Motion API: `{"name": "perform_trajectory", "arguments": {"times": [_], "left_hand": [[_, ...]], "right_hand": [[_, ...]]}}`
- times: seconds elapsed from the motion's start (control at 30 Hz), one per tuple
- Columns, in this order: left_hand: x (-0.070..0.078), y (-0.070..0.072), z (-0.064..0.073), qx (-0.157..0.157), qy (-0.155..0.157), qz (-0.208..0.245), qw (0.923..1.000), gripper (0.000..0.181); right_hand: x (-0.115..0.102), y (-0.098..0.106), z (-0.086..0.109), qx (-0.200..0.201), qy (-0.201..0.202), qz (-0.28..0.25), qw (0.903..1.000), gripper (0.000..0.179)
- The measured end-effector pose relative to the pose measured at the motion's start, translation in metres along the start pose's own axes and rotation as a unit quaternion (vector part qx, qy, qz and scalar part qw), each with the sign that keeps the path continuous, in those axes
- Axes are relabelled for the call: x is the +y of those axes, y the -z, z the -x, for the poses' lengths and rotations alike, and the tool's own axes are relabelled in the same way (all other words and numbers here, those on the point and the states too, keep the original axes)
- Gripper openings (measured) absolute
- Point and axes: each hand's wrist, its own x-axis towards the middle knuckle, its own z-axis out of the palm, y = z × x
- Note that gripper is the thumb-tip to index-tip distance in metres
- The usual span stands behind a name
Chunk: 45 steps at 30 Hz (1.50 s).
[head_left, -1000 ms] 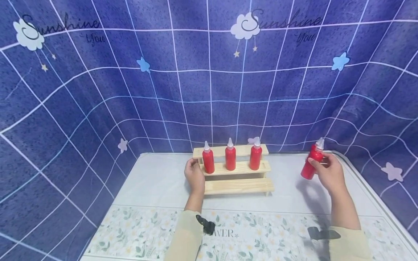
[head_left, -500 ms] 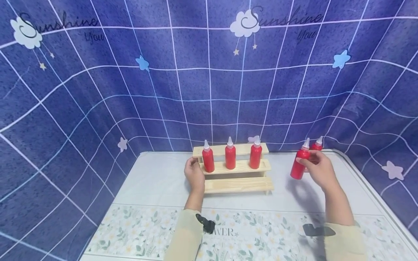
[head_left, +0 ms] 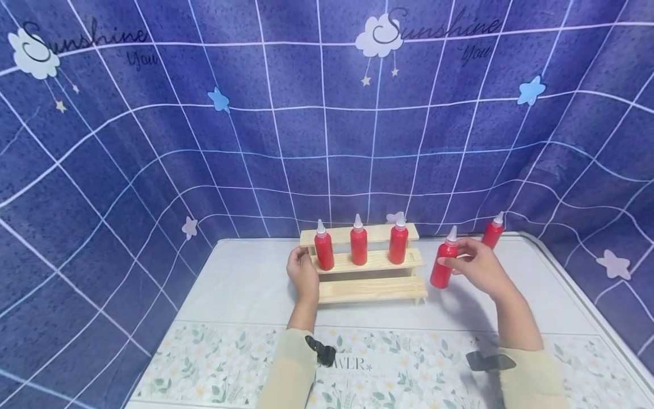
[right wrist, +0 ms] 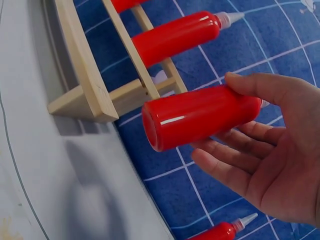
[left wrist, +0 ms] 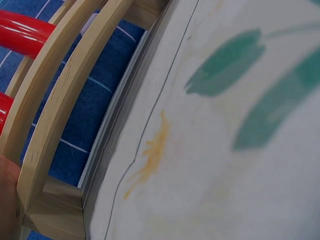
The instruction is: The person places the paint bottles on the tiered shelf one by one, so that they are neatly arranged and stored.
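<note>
My right hand [head_left: 480, 268] holds a red squeeze bottle [head_left: 442, 271] with a pointed whitish nozzle, pinched between thumb and fingers just right of the wooden tiered rack [head_left: 370, 291]. In the right wrist view the bottle's base [right wrist: 151, 127] hangs above the table, pointing toward the rack's end. At the rack's left end, my left hand [head_left: 304, 278] grips the frame, its fingertips partly hidden behind the wood. Three matching bottles stand spaced along the middle tier: left bottle [head_left: 324, 251], centre bottle [head_left: 359, 247] and right bottle [head_left: 398, 246]. The front tier is bare.
Another red squeeze bottle [head_left: 493, 234] stands at the table's back right, partly behind my right hand. A blue gridded curtain [head_left: 245, 170] rises around the white table [head_left: 230, 284], which has a floral band [head_left: 214, 363] along its front.
My right hand has carried its bottle leftward to near the rack's right end, uncovering the bottle behind. My left hand has stayed on the rack.
</note>
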Motion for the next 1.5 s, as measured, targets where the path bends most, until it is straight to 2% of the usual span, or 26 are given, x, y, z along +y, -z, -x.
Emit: {"name": "perform_trajectory", "arguments": {"times": [0.3, 0.73, 1.0, 1.2, 1.5], "left_hand": [[0.001, 0.002, 0.001, -0.002, 0.000, 0.000, 1.0000, 0.026], [0.000, 0.000, 0.000, -0.004, 0.000, 0.013, 0.9999, 0.026], [0.000, 0.001, 0.001, -0.003, -0.001, 0.013, 0.9999, 0.026], [0.001, 0.000, 0.000, 0.006, -0.005, 0.009, 0.9999, 0.026], [0.002, 0.000, 0.001, 0.004, -0.002, 0.011, 0.9999, 0.027]], "right_hand": [[-0.009, -0.015, -0.001, -0.036, 0.010, -0.001, 0.9993, 0.051], [-0.014, -0.039, -0.005, -0.099, 0.047, -0.051, 0.9927, 0.048], [-0.018, -0.050, -0.007, -0.132, 0.043, -0.091, 0.9861, 0.052], [-0.022, -0.055, -0.010, -0.141, 0.036, -0.099, 0.9844, 0.054], [-0.024, -0.058, -0.010, -0.135, 0.026, -0.094, 0.9860, 0.052]]}}
